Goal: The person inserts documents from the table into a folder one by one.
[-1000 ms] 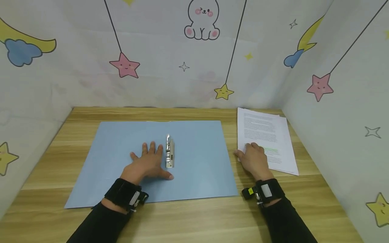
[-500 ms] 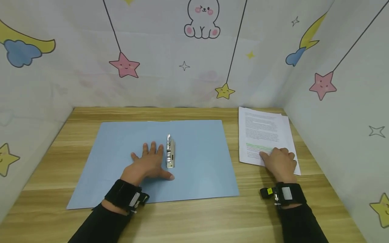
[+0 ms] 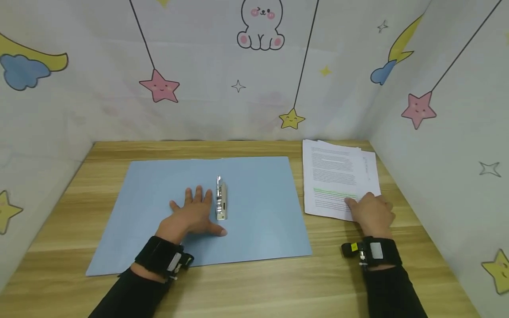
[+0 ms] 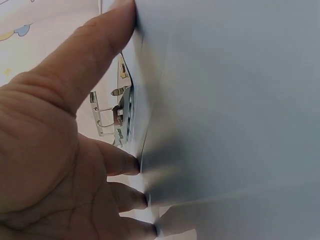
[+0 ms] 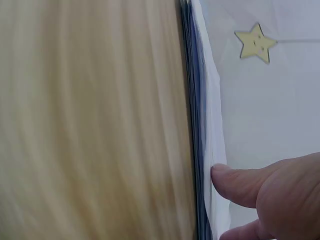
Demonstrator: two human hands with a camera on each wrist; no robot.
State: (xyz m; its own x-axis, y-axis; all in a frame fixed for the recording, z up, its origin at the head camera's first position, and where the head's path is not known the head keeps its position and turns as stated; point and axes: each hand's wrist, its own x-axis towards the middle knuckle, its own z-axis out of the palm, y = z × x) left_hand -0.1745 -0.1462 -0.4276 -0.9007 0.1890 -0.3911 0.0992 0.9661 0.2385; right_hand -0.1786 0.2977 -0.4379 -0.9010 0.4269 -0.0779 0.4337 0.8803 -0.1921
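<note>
A light blue file folder (image 3: pixel 262 207) lies spread open on the table, a metal clip (image 3: pixel 221 198) near its middle. Fingers spread, my left hand (image 3: pixel 191 218) rests on the folder's left cover just beside the clip. In the left wrist view, the fingertips of that left hand (image 4: pixel 60 135) touch the blue cover, with the metal clip (image 4: pixel 120 112) beyond them. At the right lies a stack of printed papers (image 3: pixel 334 176) with a green highlighted line. My right hand (image 3: pixel 373 215) holds its lower right corner, fingers curled, the thumb (image 5: pixel 237 182) on the upper sheets' edge.
The wooden table (image 3: pixel 254 287) runs along the front and between folder and papers. White patterned cloth (image 3: pixel 207 106) closes off the back and both sides, the papers being close to the right wall.
My right hand has moved from the papers' lower left to their lower right corner. The upper sheets have shifted left over those beneath. My left hand stays in place.
</note>
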